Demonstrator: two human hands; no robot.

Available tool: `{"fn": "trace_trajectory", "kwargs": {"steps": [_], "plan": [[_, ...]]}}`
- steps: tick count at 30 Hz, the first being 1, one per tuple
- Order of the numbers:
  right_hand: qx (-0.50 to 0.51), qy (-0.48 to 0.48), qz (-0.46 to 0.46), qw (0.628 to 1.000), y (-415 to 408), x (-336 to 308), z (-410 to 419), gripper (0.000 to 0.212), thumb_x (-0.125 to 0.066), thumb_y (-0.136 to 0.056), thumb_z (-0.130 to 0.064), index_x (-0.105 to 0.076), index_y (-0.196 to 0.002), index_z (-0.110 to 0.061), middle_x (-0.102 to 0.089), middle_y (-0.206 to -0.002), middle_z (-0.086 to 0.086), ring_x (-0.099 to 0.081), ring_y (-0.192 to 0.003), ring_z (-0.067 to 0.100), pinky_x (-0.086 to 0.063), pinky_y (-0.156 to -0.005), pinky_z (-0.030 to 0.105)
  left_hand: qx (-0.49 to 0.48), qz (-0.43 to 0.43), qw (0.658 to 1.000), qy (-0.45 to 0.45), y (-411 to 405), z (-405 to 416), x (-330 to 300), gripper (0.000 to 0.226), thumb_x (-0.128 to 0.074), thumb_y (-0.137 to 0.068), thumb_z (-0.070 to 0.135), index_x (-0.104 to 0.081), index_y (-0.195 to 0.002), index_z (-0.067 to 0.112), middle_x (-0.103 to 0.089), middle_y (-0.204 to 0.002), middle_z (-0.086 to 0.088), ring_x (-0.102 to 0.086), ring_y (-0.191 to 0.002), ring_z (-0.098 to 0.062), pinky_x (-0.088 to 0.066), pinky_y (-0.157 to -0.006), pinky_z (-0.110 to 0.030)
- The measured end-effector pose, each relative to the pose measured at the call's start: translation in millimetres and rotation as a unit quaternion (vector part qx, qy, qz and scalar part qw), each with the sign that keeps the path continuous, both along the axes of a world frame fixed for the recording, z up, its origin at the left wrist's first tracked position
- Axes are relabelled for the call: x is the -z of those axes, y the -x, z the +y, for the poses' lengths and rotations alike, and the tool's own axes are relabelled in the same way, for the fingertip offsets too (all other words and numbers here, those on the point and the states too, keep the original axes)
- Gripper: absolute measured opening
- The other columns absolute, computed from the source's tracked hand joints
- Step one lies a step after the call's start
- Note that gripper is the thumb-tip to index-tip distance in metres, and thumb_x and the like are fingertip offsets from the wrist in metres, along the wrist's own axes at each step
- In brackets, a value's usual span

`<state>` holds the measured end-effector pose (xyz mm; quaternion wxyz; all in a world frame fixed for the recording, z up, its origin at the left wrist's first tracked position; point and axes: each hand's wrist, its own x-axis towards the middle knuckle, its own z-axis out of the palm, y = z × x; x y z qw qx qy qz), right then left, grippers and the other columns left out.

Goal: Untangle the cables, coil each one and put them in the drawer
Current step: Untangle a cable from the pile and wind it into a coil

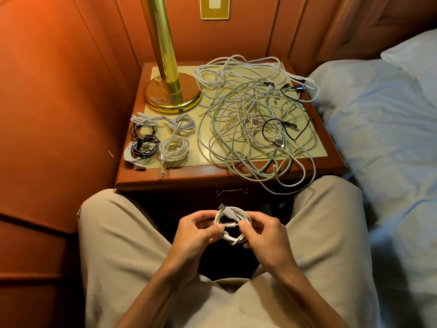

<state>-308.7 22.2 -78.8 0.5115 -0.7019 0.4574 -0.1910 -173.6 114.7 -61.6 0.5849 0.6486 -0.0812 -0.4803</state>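
**One white cable coiled in both hands, a tangle on the nightstand**

Low in the centre of the frame, two bare hands meet over a small round coil of white cable with a flat metal USB plug jutting from its top. The left hand pinches the coil's left side between thumb and curled fingers; the right hand grips the right side the same way. Both hang above the gap between two knees in smooth beige trousers.

Above them stands a glossy reddish wooden nightstand with a pale inset top. On its right half sprawls a loose tangle of thin cables: mostly white, at least one pale green, a few black; an exact count cannot be made. Several loops spill over the front edge. On the left half lie about five small finished coils, white and black ones touching.

A polished brass lamp with a round base rises at upper left. One brass drawer handle shows below the front edge, the drawer closed. Crumpled pale blue bedding fills the right.
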Motion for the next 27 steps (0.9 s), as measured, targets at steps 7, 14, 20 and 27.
{"fn": "trace_trajectory", "kwargs": {"steps": [7,14,20,27], "plan": [[-0.154,0.213,-0.020,0.965,1,-6,-8,0.047,-0.065,-0.092,-0.025,-0.056,-0.138,-0.027,-0.057,-0.128,-0.010,-0.056,-0.114,0.002,-0.050,-0.094,0.018,0.009,-0.050,0.999,-0.017,-8,1,1,0.028,-0.073,-0.082,-0.004,-0.068,-0.108,0.006,-0.074,-0.092,-0.016,-0.074,-0.088,-0.025,-0.060,-0.079,-0.032],[-0.233,0.343,0.032,0.909,-7,-8,-21,0.019,-0.075,-0.086,-0.015,-0.071,-0.105,-0.015,-0.066,-0.113,0.002,-0.069,-0.090,0.015,-0.059,-0.076,0.025,0.049,-0.033,0.998,-0.009,-17,-2,-5,0.031,-0.071,-0.083,-0.005,-0.066,-0.112,0.005,-0.074,-0.090,-0.018,-0.074,-0.086,-0.024,-0.060,-0.079,-0.031],[-0.239,0.369,0.016,0.898,-18,-13,-27,0.006,-0.060,-0.096,-0.016,-0.061,-0.095,-0.011,-0.062,-0.096,0.002,-0.062,-0.074,0.018,-0.056,-0.060,0.036,0.059,-0.083,0.995,0.007,-25,-1,-10,0.028,-0.071,-0.083,-0.005,-0.068,-0.109,0.005,-0.075,-0.091,-0.013,-0.073,-0.083,-0.020,-0.056,-0.070,-0.024],[-0.327,0.391,0.045,0.859,-45,-35,-38,0.035,-0.047,-0.095,-0.040,-0.057,-0.123,-0.021,-0.063,-0.118,0.001,-0.068,-0.089,0.021,-0.060,-0.067,0.039,-0.006,-0.013,0.999,0.042,-46,1,-22,0.024,-0.068,-0.084,-0.007,-0.067,-0.105,0.002,-0.075,-0.089,-0.016,-0.073,-0.084,-0.022,-0.059,-0.075,-0.029]]}}
